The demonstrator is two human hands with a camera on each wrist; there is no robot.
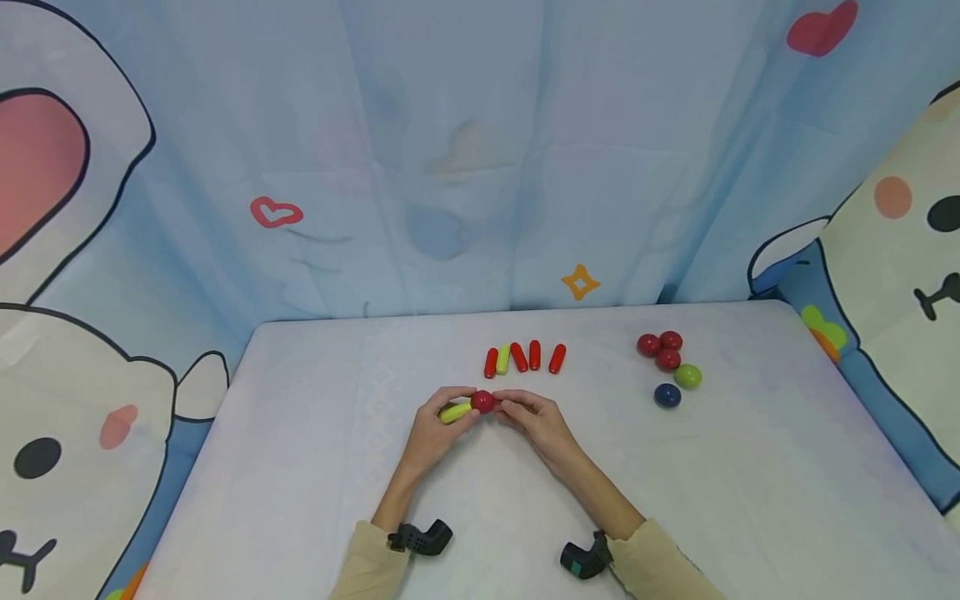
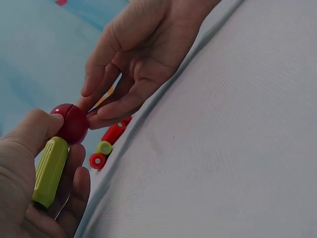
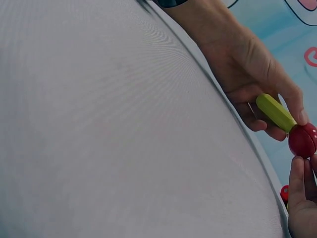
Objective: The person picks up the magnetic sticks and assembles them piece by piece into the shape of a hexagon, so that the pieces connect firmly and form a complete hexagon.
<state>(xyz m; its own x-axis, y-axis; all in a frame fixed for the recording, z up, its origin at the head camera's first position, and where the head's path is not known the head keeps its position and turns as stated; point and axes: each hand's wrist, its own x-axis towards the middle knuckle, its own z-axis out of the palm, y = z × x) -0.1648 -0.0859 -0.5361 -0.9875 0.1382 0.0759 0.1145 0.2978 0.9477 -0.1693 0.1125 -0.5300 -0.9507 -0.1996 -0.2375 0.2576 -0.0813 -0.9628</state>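
My left hand (image 1: 433,433) holds a yellow-green ridged handle (image 2: 50,172) with a glossy red ball (image 1: 483,402) at its end. In the left wrist view the thumb presses on the ball while the handle lies along the palm and fingers. My right hand (image 1: 546,427) meets the ball from the other side. Its fingertips touch the ball and look fairly straight, with the thumb apart from it in the left wrist view. A seam runs around the ball. Whether handle and ball are joined is hidden where they meet.
Beyond the hands lies a loose row of short red handles (image 1: 519,357) with one yellow-green handle (image 1: 502,359). At the right are 3 red balls (image 1: 668,360), a green ball (image 1: 687,377) and a dark blue ball (image 1: 667,396). A patterned blue curtain (image 1: 465,167) hangs behind the white table (image 1: 315,400).
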